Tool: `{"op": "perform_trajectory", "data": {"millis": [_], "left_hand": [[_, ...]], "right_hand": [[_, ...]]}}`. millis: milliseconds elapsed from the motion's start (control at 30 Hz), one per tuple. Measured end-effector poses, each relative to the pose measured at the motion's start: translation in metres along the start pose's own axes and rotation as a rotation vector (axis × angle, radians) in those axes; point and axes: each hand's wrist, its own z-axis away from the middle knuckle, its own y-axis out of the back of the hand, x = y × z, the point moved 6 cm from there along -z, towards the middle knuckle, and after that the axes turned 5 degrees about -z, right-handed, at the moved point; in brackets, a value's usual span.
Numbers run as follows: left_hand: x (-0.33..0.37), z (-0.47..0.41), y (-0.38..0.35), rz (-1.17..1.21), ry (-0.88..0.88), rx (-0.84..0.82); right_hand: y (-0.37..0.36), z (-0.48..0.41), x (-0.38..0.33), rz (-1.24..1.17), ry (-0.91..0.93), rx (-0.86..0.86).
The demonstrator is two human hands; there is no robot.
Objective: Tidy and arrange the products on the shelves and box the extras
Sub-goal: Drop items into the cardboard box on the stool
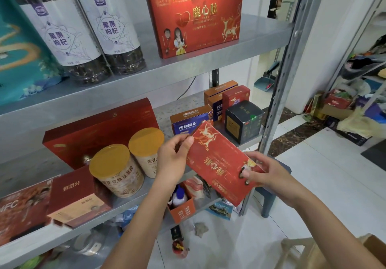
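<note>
1. Red cardboard, flat and printed with gold deer, makes up the slim box (221, 164) in hand; it is held in the air in front of the middle grey metal shelf (165, 112), tilted, with its lettering upside down to the wearer.
2. The left hand (173, 160) pinches the box's upper corner, thumb on the printed face and fingers behind; the right hand (265, 170) grips the lower end, thumb pressed on the face and fingers curled underneath.
3. A larger red deer-printed box (195, 18) of matching design stands upright on the upper grey metal shelf (208, 59), to the right of two dark bottles with white labels (83, 28); bare shelf shows on both sides of it.
4. The step in hand looks like placing a stray product; whether this box belongs beside its match or among the extras cannot be told from here.
5. If it is shelved, the next move calls for turning the box until the lettering reads upright, lifting it to the upper shelf and standing it on its long edge next to the matching box, well away from the bottles.
6. The middle shelf offers little room: two round tins with gold lids (117, 170), blue-and-orange cartons (191, 122) and a dark cube-shaped box (243, 121) already stand there; the tins sit just beside the left hand, so a careless swing could knock them.
</note>
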Motion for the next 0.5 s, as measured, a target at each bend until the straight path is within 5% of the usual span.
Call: {"op": "perform_trajectory", "data": {"millis": [200,333,500], "left_hand": [[-0.026,-0.007,-0.024,-0.230,0.132,-0.160],[-0.017,-0.002,-0.056,0.061,0.037,-0.422],[-0.023,0.000,-0.106,0.162,0.112,-0.668]], "right_hand": [[0.010,0.004,0.015,-0.291,-0.199,0.193],[0.018,0.019,0.032,-0.719,-0.405,0.276],[0.033,0.059,0.051,-0.880,-0.615,0.171]]}}
